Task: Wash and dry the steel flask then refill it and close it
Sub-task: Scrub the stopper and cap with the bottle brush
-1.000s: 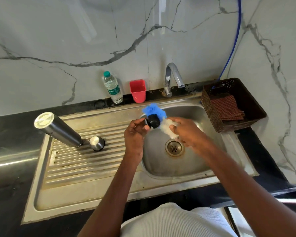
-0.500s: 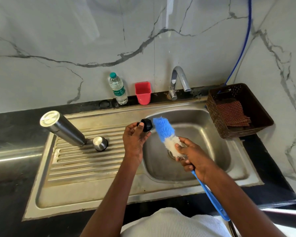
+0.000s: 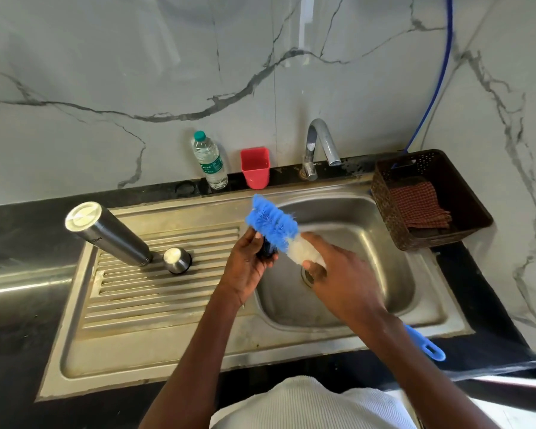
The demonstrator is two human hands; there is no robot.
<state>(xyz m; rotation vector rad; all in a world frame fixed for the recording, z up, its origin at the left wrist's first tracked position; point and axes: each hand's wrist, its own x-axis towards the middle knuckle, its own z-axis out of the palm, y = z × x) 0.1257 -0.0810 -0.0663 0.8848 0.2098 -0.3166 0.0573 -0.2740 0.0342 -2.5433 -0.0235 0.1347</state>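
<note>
Steel flask (image 3: 107, 235) stands upside down on the drainboard (image 3: 155, 292) at your left, its steel cup (image 3: 177, 260) just beside it, both well apart from your hands. Your left hand (image 3: 245, 267) has its grip curled round the small black stopper (image 3: 265, 250) over the sink basin's (image 3: 369, 243) left edge, and your right hand (image 3: 338, 275) is clamped on the bottle brush (image 3: 274, 224) at its white bristles. To scrub well, I'd turn the stopper against the blue bristles so they reach its threads, and keep both over the basin so drips fall inside.
</note>
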